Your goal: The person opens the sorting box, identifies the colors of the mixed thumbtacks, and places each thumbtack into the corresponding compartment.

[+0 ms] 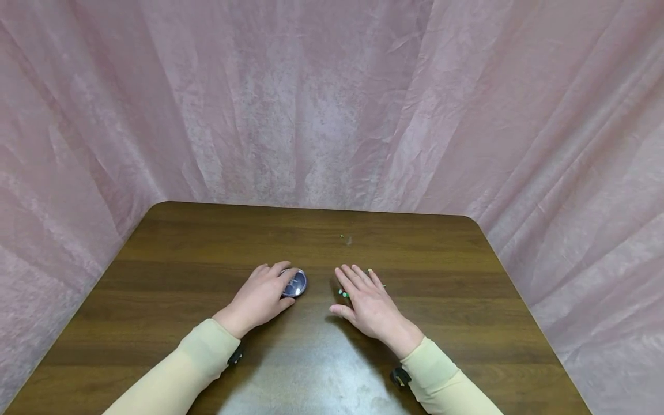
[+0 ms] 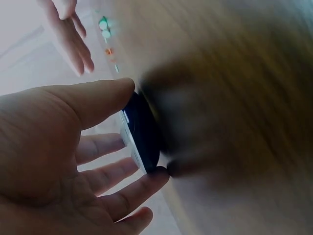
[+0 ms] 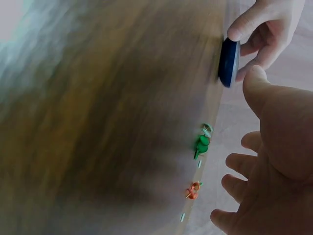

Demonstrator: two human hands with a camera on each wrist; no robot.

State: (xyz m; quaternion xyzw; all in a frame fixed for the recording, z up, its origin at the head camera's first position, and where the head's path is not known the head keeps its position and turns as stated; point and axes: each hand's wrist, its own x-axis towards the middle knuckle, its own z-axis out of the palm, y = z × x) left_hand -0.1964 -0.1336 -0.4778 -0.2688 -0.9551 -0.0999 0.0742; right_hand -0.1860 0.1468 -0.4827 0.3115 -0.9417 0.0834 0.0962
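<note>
My left hand [image 1: 261, 295] grips a small round dark-blue dish [image 1: 297, 285] by its edge, thumb on the near side and fingers on the far side. In the left wrist view the dish [image 2: 142, 129] shows edge-on, with a paler rim. Whether it touches the table cannot be told. To the right, my right hand [image 1: 369, 304] is spread palm down, fingers straight, over a few small push pins [image 1: 344, 294]. The right wrist view shows green pins [image 3: 201, 144], orange pins [image 3: 192, 190] and small white bits beside the fingers. The hand partly hides these in the head view.
The brown wooden table [image 1: 207, 230] has rounded far corners. A tiny yellow-green item [image 1: 342, 236] and a pale speck [image 1: 349, 240] lie farther back. Pink curtains [image 1: 301, 115] hang behind and at both sides.
</note>
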